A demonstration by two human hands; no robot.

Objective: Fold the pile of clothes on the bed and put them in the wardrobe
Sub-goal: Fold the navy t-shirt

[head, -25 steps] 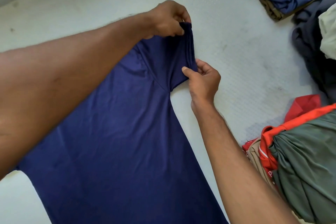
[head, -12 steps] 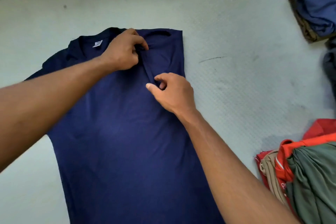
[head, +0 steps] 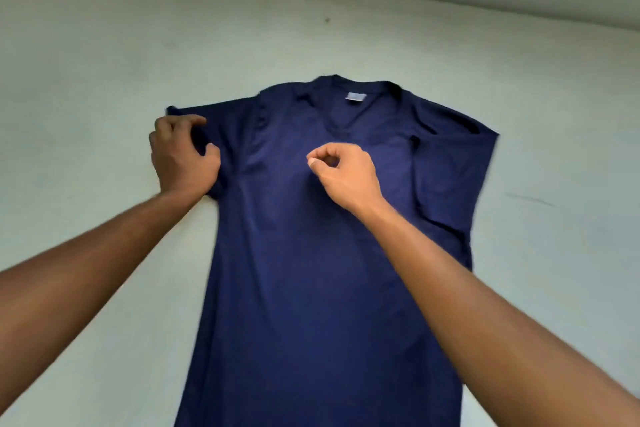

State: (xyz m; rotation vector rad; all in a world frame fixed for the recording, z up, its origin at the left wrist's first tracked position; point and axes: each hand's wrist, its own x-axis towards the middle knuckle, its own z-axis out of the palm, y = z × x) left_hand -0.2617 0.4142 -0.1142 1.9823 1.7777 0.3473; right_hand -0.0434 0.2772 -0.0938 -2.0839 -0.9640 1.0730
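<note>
A navy T-shirt (head: 311,288) lies spread front-up on the pale bed (head: 104,45), collar at the far end with a small white label (head: 356,96) showing inside it, and its hem running out of view at the near edge. The left hand (head: 183,159) grips the left sleeve (head: 228,128), fingers curled over its outer edge. The right hand (head: 346,173) is over the chest, fingers curled in, thumb tip meeting forefinger; whether it pinches cloth cannot be told. The right sleeve (head: 453,163) lies rumpled, out to the right.
</note>
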